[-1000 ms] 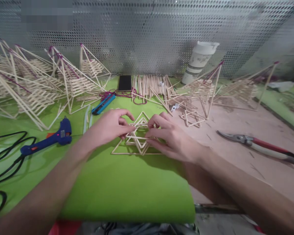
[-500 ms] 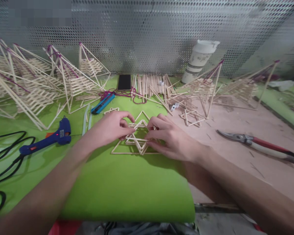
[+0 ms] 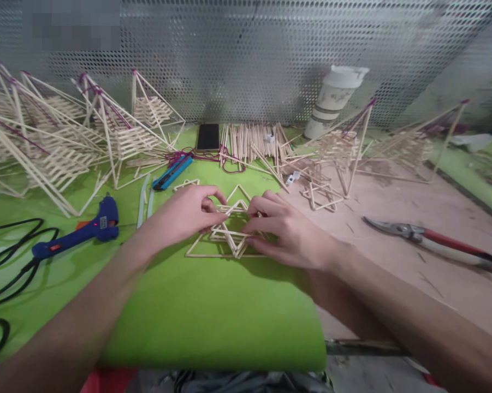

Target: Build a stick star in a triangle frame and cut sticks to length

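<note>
A star-shaped frame of thin wooden sticks lies in front of me, made of stacked triangles. Beneath it a larger stick triangle rests on the green mat. My left hand pinches the star's left side between thumb and fingers. On the opposite side, my right hand grips the star's right edge with curled fingers, which hide that part of the sticks.
A blue glue gun with a black cord lies left, near a blue utility knife. Pruning shears lie right. Behind are a phone, loose sticks, a white cup and several stick pyramids.
</note>
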`<state>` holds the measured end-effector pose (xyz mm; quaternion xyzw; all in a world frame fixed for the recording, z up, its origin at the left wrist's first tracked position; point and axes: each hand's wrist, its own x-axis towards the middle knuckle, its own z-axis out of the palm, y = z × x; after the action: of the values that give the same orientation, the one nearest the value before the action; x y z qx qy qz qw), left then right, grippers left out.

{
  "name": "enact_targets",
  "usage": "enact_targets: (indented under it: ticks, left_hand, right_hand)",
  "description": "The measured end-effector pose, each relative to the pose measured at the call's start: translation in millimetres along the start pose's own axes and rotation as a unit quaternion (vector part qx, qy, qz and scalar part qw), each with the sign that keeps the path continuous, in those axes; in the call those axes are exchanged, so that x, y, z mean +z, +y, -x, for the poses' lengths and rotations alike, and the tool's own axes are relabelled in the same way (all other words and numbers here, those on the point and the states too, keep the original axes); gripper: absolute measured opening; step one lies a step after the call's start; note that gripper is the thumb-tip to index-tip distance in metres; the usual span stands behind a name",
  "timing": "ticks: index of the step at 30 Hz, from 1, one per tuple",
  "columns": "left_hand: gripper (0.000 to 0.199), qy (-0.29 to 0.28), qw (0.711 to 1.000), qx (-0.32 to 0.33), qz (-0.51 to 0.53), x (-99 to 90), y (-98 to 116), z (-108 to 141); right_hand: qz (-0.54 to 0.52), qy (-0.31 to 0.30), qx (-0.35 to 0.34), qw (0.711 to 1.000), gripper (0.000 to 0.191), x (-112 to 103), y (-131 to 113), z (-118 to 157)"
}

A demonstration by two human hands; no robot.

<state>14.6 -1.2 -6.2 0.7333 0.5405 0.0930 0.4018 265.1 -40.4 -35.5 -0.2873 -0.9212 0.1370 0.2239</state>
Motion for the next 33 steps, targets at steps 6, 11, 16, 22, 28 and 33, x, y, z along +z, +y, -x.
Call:
enact_targets:
  ticks: [6,11,16,22,28,33]
  left_hand:
    - [0.033,0.005,1.0,-0.003,0.001,0.8,1.1,1.3]
    - [0.037,0.028,0.999,-0.002,-0.045,-0.4,4.8,1.6]
    - [0.056,0.064,0.983,0.085,-0.151,-0.7,6.5,4.4]
    - [0.1,-0.022,0.96,0.203,-0.192,10.5,-2.6,3.3]
    - [0.116,-0.042,0.96,0.2,-0.191,15.2,-10.4,-1.8]
    - [0.114,-0.058,0.96,0.192,-0.193,12.9,-8.6,-1.4]
  right_hand:
    - [0.006,0.006,0.0,1.0,0.012,-2.0,-0.8,-0.5]
    - [0.009,0.002,0.003,1.0,0.006,-1.1,0.3,0.3]
    - [0.009,0.001,0.002,1.0,0.007,0.0,2.4,1.4]
    - [0.006,0.012,-0.006,1.0,0.005,0.0,2.5,0.5]
    - [-0.019,0.045,0.0,0.999,0.008,1.1,5.7,1.1]
    - [-0.003,0.117,0.122,0.986,0.013,-1.0,12.2,2.2]
